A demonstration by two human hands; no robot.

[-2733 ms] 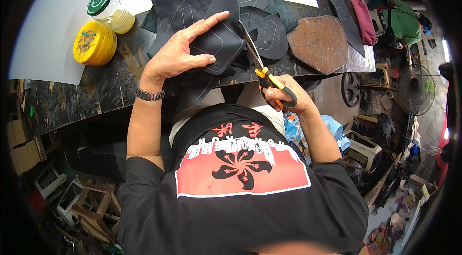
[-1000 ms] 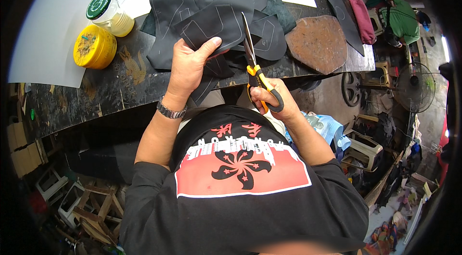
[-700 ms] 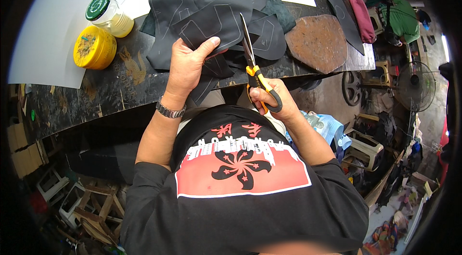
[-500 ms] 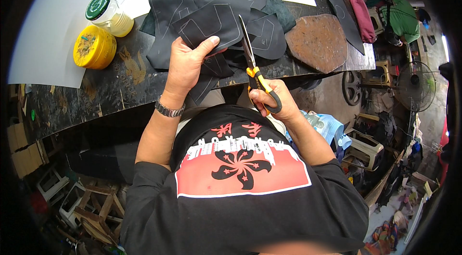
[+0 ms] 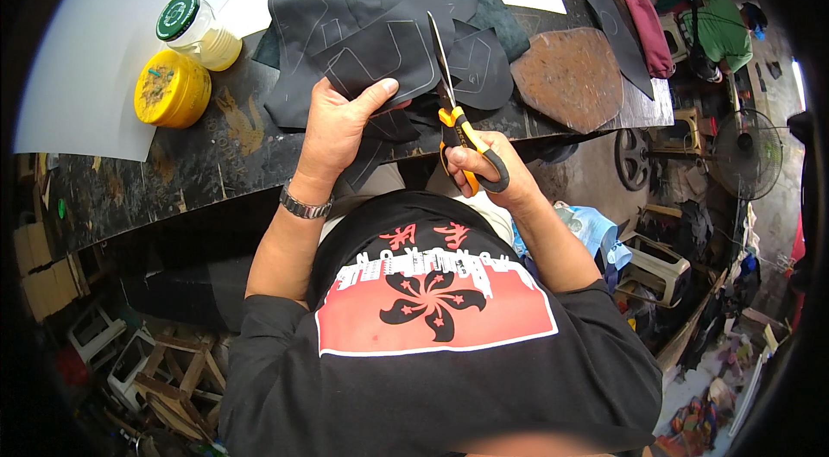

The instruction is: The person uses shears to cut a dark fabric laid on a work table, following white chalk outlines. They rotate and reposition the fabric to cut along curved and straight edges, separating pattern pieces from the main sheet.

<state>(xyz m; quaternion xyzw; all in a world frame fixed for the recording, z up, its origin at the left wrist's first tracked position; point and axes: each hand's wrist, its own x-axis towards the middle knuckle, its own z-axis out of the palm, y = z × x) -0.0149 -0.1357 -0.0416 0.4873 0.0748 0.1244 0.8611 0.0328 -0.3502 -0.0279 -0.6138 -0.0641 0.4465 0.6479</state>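
My left hand (image 5: 338, 125) pinches a black leather piece (image 5: 380, 56) by its near edge, thumb on top and fingers beneath. Pale outlines are drawn on that piece, and its right edge is rounded. In my right hand (image 5: 501, 170) are scissors (image 5: 455, 116) with yellow and black handles, their blades pointing away from me along the piece's right edge. Whether the blades touch the leather I cannot tell. Beneath and behind lies a heap of black leather (image 5: 298, 8), also marked with outlines. A rounded, marked black piece (image 5: 484, 81) lies right of the blades.
On the dark worn table (image 5: 220, 159), a green-lidded glass jar (image 5: 203, 36) and a yellow tub (image 5: 177, 93) stand left. A brown board (image 5: 570, 77), a long black piece (image 5: 609, 25) and maroon cloth (image 5: 649, 34) lie right. Beyond are a fan (image 5: 747, 155) and someone in green (image 5: 724, 30).
The scissors have shifted slightly away from me along the leather's right edge, my right hand with them. My left hand and the held piece have moved slightly right and toward me.
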